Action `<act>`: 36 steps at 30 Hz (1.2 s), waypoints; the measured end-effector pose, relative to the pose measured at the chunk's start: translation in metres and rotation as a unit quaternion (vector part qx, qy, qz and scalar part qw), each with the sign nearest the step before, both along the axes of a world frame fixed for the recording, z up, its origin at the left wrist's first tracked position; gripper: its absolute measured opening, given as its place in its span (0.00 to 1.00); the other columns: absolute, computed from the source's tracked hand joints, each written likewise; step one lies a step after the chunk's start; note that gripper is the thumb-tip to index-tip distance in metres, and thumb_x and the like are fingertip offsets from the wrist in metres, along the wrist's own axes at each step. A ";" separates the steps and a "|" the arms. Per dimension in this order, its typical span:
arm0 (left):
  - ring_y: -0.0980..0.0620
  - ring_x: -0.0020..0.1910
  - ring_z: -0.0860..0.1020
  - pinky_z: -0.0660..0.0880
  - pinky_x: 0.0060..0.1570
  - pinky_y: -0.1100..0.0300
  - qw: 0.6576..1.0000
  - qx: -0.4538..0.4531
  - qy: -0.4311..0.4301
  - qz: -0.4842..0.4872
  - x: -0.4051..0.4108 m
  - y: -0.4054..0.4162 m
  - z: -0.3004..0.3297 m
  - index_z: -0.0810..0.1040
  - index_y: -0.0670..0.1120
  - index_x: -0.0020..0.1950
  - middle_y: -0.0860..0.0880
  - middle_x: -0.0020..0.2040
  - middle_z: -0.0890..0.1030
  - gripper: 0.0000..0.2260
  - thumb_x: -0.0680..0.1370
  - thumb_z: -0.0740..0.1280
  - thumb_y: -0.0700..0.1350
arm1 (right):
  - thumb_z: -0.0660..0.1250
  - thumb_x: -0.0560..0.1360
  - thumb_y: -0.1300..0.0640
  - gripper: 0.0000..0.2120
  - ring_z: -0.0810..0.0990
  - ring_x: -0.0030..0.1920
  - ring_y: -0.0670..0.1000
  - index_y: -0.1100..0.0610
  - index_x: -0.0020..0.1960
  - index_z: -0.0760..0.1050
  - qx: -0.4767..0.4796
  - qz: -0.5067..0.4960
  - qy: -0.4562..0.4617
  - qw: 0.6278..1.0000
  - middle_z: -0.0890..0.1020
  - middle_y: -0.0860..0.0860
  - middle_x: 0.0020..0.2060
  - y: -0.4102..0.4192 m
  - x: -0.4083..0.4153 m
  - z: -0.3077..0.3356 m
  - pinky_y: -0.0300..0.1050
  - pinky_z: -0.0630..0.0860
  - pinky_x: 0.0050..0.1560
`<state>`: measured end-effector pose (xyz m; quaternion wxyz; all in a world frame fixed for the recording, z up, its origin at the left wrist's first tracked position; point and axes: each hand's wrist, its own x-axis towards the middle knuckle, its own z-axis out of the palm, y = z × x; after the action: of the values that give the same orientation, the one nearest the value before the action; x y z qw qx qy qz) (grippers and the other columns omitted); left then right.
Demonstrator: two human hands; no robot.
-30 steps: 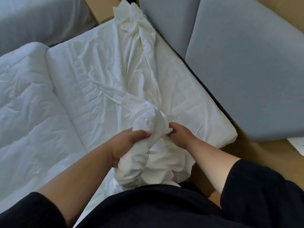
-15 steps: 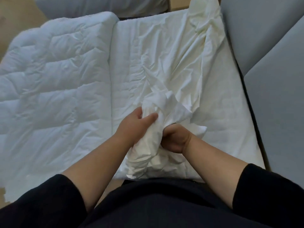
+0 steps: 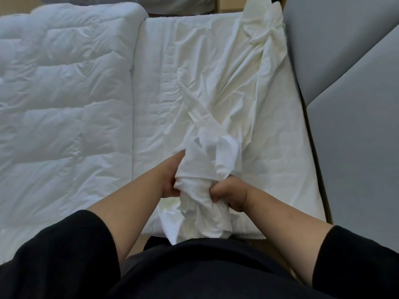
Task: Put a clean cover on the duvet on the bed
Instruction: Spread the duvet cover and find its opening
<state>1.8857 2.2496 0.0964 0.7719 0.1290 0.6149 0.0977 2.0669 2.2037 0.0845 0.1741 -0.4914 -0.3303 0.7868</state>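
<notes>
Left hand (image 3: 170, 180): grips bunched cover (image 3: 203, 175).
Right hand (image 3: 230, 195): clenched round same bunch.
Cover: trails across bed (image 3: 155, 104).
Duvet (image 3: 62, 100): left, flat.

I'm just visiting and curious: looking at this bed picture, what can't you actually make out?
All in the head view:
- Left hand: its fingertips are buried in the bunched cover it grips.
- Right hand: its fingertips are likewise tucked into the fabric.
- The cover's opening: lost in the folds.
- Duvet: cut off by the left edge.
- The cover's far end: runs out of the top edge.
</notes>
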 end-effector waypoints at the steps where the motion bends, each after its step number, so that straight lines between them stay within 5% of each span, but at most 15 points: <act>1: 0.46 0.42 0.83 0.76 0.47 0.52 0.999 -0.007 -0.031 -0.010 0.005 0.003 -0.001 0.83 0.46 0.47 0.45 0.44 0.83 0.22 0.71 0.72 0.65 | 0.61 0.54 0.67 0.23 0.81 0.45 0.56 0.57 0.47 0.80 -0.005 0.014 -0.009 1.000 0.82 0.54 0.42 -0.001 -0.002 0.001 0.47 0.82 0.44; 3: 0.47 0.37 0.80 0.74 0.44 0.54 0.998 0.020 -0.014 -0.055 0.015 0.014 0.000 0.79 0.44 0.43 0.44 0.39 0.79 0.17 0.77 0.69 0.58 | 0.62 0.54 0.67 0.23 0.81 0.47 0.58 0.58 0.48 0.80 -0.013 0.012 -0.022 1.000 0.81 0.56 0.43 0.000 -0.001 0.001 0.49 0.80 0.46; 7: 0.47 0.40 0.78 0.72 0.34 0.59 0.960 0.166 0.180 -0.136 0.028 0.037 0.007 0.75 0.43 0.44 0.46 0.40 0.77 0.08 0.82 0.61 0.41 | 0.62 0.56 0.66 0.28 0.81 0.51 0.62 0.60 0.56 0.80 -0.030 -0.032 -0.034 0.998 0.82 0.59 0.49 0.002 0.013 -0.002 0.56 0.80 0.54; 11: 0.47 0.44 0.81 0.79 0.41 0.54 0.924 0.308 0.224 0.029 0.023 0.061 0.017 0.81 0.44 0.45 0.49 0.42 0.82 0.07 0.73 0.63 0.40 | 0.63 0.63 0.62 0.28 0.80 0.59 0.67 0.65 0.63 0.79 -0.053 -0.175 -0.054 0.982 0.82 0.66 0.59 0.008 0.035 0.000 0.63 0.75 0.66; 15: 0.52 0.36 0.73 0.72 0.37 0.54 0.837 0.485 0.253 -0.033 0.032 0.077 0.050 0.76 0.43 0.39 0.51 0.35 0.76 0.05 0.69 0.61 0.42 | 0.63 0.67 0.56 0.24 0.79 0.62 0.67 0.66 0.59 0.80 0.007 -0.273 -0.075 0.959 0.82 0.65 0.59 0.022 0.055 0.007 0.64 0.73 0.68; 18: 0.49 0.48 0.79 0.79 0.51 0.50 0.859 0.460 0.220 -0.047 0.040 0.089 0.044 0.75 0.45 0.55 0.47 0.50 0.81 0.13 0.72 0.65 0.45 | 0.64 0.65 0.59 0.23 0.82 0.59 0.65 0.64 0.58 0.82 -0.027 -0.315 -0.051 0.947 0.83 0.64 0.58 0.023 0.061 0.008 0.62 0.75 0.66; 21: 0.51 0.63 0.77 0.74 0.66 0.48 0.917 0.377 0.091 -0.093 0.044 0.077 0.013 0.63 0.54 0.74 0.54 0.65 0.79 0.29 0.75 0.69 0.55 | 0.58 0.70 0.62 0.22 0.83 0.57 0.63 0.64 0.61 0.80 -0.094 -0.376 0.006 0.922 0.83 0.63 0.58 0.009 0.067 -0.002 0.58 0.78 0.62; 23: 0.53 0.67 0.75 0.71 0.67 0.53 0.924 0.350 0.054 -0.148 0.044 0.049 -0.011 0.57 0.56 0.79 0.57 0.71 0.74 0.32 0.79 0.68 0.54 | 0.56 0.72 0.63 0.23 0.83 0.59 0.64 0.63 0.63 0.80 -0.125 -0.424 0.055 0.895 0.83 0.61 0.59 -0.001 0.072 -0.012 0.59 0.76 0.64; 26: 0.53 0.66 0.76 0.72 0.58 0.61 0.925 0.302 0.011 -0.229 0.034 -0.009 -0.046 0.65 0.53 0.76 0.53 0.68 0.76 0.28 0.79 0.68 0.57 | 0.63 0.65 0.62 0.28 0.78 0.66 0.66 0.63 0.66 0.79 -0.147 -0.462 0.113 0.868 0.79 0.63 0.65 -0.014 0.072 -0.023 0.63 0.69 0.71; 29: 0.57 0.64 0.76 0.71 0.63 0.58 0.882 0.278 -0.023 -0.379 0.033 -0.049 -0.060 0.71 0.56 0.70 0.57 0.64 0.78 0.31 0.70 0.73 0.64 | 0.70 0.57 0.61 0.35 0.81 0.60 0.65 0.66 0.65 0.78 -0.128 -0.456 0.147 0.868 0.81 0.64 0.61 -0.018 0.063 -0.026 0.62 0.72 0.67; 33: 0.54 0.60 0.76 0.71 0.62 0.56 0.824 0.343 0.089 -0.442 0.042 -0.064 -0.054 0.73 0.57 0.68 0.57 0.62 0.79 0.23 0.74 0.72 0.60 | 0.65 0.68 0.62 0.22 0.82 0.58 0.64 0.64 0.61 0.80 -0.070 -0.452 0.080 0.886 0.83 0.62 0.56 -0.013 0.038 -0.029 0.61 0.76 0.64; 36: 0.51 0.59 0.77 0.72 0.58 0.57 0.836 0.364 0.140 -0.386 0.026 -0.069 -0.048 0.78 0.54 0.63 0.53 0.60 0.81 0.14 0.80 0.65 0.55 | 0.69 0.77 0.56 0.13 0.84 0.59 0.59 0.60 0.59 0.82 -0.026 -0.441 -0.025 0.897 0.86 0.57 0.55 -0.016 0.014 -0.024 0.54 0.79 0.61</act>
<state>1.9120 2.1802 0.0483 0.5497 0.6399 0.5369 -0.0100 2.0811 2.1877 0.0600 0.4824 -0.6103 -0.0631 0.6252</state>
